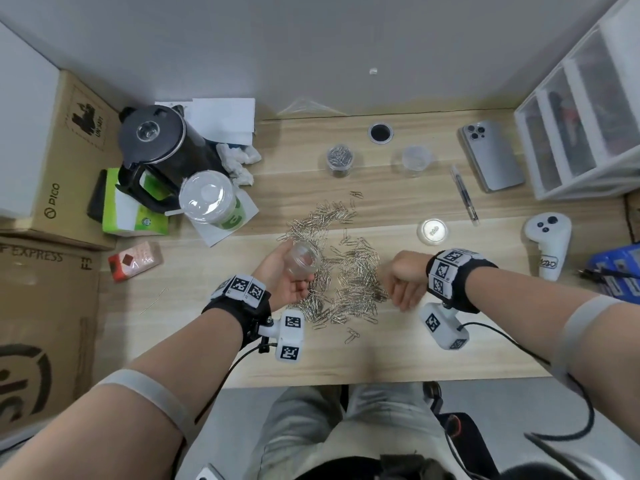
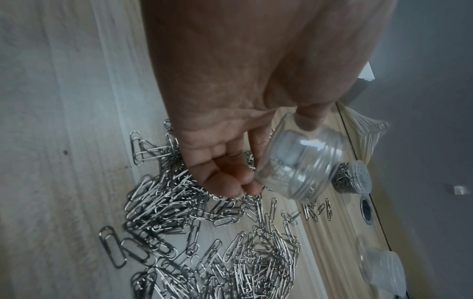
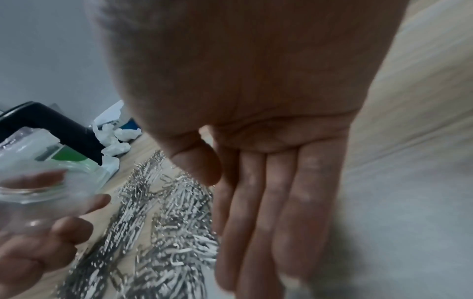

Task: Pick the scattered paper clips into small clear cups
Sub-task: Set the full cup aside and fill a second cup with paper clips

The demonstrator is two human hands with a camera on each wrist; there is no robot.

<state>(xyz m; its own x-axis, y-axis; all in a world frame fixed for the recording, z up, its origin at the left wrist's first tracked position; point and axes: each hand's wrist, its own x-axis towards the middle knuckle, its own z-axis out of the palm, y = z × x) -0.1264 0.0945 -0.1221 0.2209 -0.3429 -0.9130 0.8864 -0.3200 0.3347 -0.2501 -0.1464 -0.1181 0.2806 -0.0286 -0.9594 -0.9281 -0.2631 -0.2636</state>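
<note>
cup [image 1: 303, 261] tilted in left hand [image 1: 284, 278], above paper clips [image 1: 349, 278].

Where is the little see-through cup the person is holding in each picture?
Head view: the held clear cup sits just left of centre, gripped by the left hand above the pile of paper clips.
Left wrist view: right of centre, tipped on its side past the palm.
Right wrist view: far left edge, blurred.
Shared landmark: the paper clips, beside the cup in every view.
</note>
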